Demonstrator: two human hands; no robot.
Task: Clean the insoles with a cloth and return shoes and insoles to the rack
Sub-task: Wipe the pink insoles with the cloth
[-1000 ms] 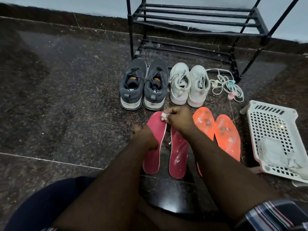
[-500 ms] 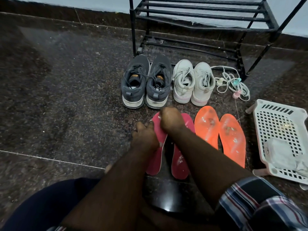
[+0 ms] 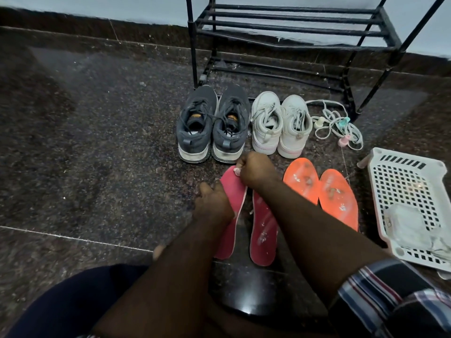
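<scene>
We've got the left pink insole (image 3: 235, 191) on the floor, just below the grey shoes (image 3: 213, 124). Right hand (image 3: 255, 170) fisted on a cloth (image 3: 237, 170) at its toe, left hand (image 3: 212, 203) gripping its left edge. Second pink insole (image 3: 263, 228) beside it, orange insoles (image 3: 319, 191) further right, rack (image 3: 292, 32) beyond.

Both forearms are showing bare, running up from the lower edge of the frame to the left hand (image 3: 212, 203) and right hand (image 3: 256, 170). At the lower right, a plaid sleeve (image 3: 380, 296) in navy, white and red stripes is sitting pushed up the arm. At the lower left, dark navy trousers (image 3: 73, 301) are covering the knee.
</scene>
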